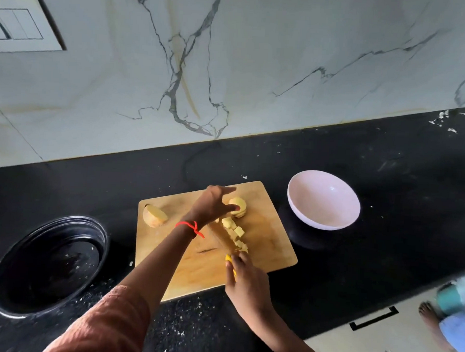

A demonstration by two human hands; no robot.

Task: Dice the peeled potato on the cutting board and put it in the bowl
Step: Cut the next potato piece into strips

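Note:
A wooden cutting board [271, 239] lies on the black counter. A potato half [154, 216] sits at the board's left end. A sliced potato piece [238, 206] lies near the far edge, and several diced cubes [235, 234] lie in the middle. My left hand [213, 204] hovers with fingers spread over the sliced piece, its fingertips touching it. My right hand [243, 274] grips the yellow handle of a knife [224, 238], whose blade lies flat among the cubes. A pale pink bowl [323, 200] stands right of the board, with nothing in it.
A black round basin [49, 263] is sunk into the counter at the left. White crumbs speckle the counter's front. Past the counter edge at the lower right are a cabinet handle [374, 319] and a person's foot [431, 316].

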